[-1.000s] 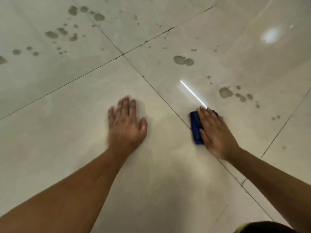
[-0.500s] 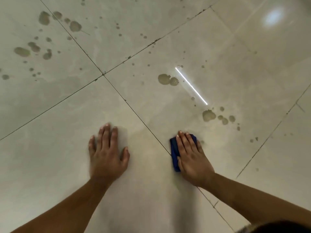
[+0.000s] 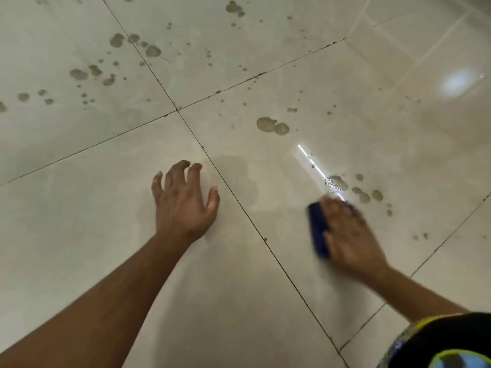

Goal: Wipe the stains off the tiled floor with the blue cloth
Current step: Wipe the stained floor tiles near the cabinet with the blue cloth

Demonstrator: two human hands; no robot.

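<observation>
The blue cloth [image 3: 317, 229] lies folded on the tiled floor [image 3: 79, 208], pressed down under the right hand [image 3: 350, 235], which is blurred; its fingers seem to lie flat and together over the cloth. Brown stains [image 3: 272, 125] dot the tiles beyond it, the nearest cluster [image 3: 366, 193] just past the fingertips. The left hand [image 3: 183, 203] rests on the floor left of a grout line [image 3: 239, 203], fingers spread and slightly arched.

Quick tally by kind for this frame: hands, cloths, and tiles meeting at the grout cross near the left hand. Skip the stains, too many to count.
Hands: 2 (left hand, right hand)
Blue cloth: 1
Tiles meeting at the grout cross: 4
Total: 7
</observation>
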